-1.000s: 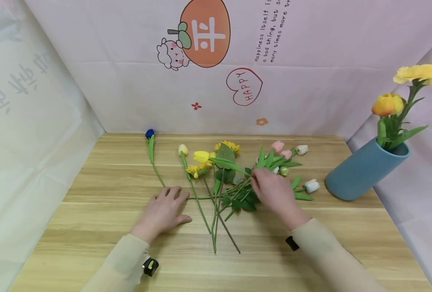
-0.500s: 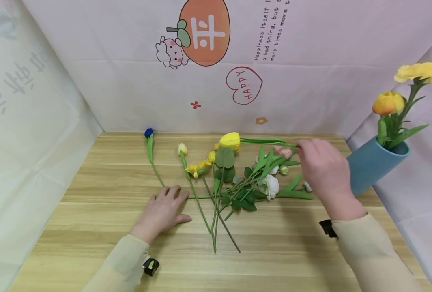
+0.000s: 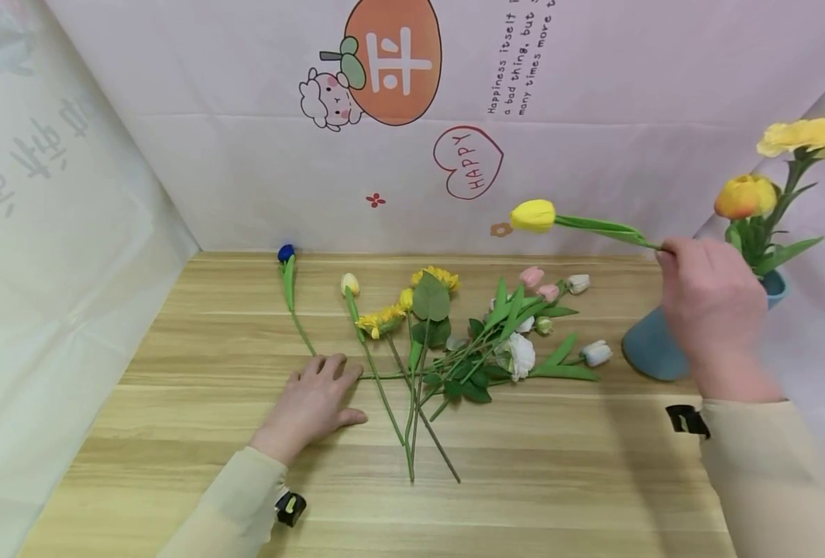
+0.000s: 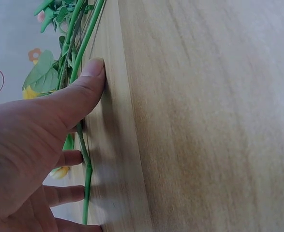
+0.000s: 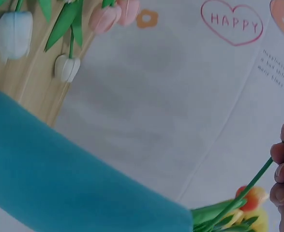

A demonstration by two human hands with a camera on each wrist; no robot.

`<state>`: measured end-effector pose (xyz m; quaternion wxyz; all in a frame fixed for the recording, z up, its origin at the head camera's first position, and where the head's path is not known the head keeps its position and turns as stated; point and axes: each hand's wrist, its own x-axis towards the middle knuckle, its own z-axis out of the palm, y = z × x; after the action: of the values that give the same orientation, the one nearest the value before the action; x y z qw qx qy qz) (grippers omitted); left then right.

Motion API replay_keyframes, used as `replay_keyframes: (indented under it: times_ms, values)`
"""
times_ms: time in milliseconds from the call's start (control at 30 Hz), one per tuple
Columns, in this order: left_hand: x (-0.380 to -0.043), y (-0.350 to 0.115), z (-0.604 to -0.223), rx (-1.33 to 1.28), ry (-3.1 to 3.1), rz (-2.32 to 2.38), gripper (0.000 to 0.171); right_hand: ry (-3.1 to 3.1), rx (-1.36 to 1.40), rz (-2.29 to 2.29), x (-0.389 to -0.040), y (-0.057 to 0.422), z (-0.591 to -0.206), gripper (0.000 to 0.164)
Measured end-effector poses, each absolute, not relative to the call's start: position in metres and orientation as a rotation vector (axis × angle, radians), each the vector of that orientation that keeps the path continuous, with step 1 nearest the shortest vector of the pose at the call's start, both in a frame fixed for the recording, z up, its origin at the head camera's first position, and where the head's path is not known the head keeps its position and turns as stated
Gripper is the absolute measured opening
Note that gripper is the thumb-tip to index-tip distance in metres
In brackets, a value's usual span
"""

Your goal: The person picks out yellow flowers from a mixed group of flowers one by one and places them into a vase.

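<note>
My right hand pinches the green stem of a yellow tulip, held up level in front of the blue vase. In the right wrist view, the stem runs from the fingertips towards the vase mouth; I cannot tell whether its end is inside. An orange-yellow tulip and a yellow carnation-like flower stand in the vase. My left hand rests on the table, fingers spread, its fingertips touching a thin green stem that lies there.
Beside the left hand lie a blue tulip and a cream tulip. Yellow sunflowers, pink tulips, a white rose-like flower and a white tulip lie with crossed stems mid-table. A printed cloth hangs behind.
My right hand has lifted the yellow tulip off the flower pile and carried it right and up to the vase. The left hand has stayed in place.
</note>
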<state>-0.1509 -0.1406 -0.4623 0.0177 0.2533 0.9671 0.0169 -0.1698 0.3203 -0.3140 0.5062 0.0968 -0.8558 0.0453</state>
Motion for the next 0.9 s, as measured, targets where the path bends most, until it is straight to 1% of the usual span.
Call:
replay_keyframes:
  times_ms: [167, 300, 433, 533, 667, 900]
  values:
    - [-0.151, -0.141, -0.462, 0.781, 3.006, 0.055, 0.08, -2.16, 0.135, 0.214, -0.172, 0.343, -0.311, 0.02]
    - [-0.151, -0.141, -0.463, 0.782, 3.002, 0.052, 0.08, -2.236, 0.071, 0.287, -0.171, 0.358, -0.311, 0.023]
    - [-0.152, -0.14, -0.463, 0.785, 2.997, 0.042, 0.08, -2.286, -0.07, 0.31, -0.169, 0.371, -0.314, 0.027]
    - [-0.152, -0.14, -0.464, 0.788, 2.995, 0.042, 0.08, -2.304, -0.191, 0.299, -0.166, 0.376, -0.316, 0.03]
    - [-0.152, -0.14, -0.463, 0.792, 2.993, 0.042, 0.08, -2.305, -0.285, 0.27, -0.164, 0.381, -0.318, 0.035]
    - [-0.152, -0.14, -0.464, 0.797, 2.989, 0.035, 0.079, -2.297, -0.338, 0.224, -0.16, 0.387, -0.324, 0.041]
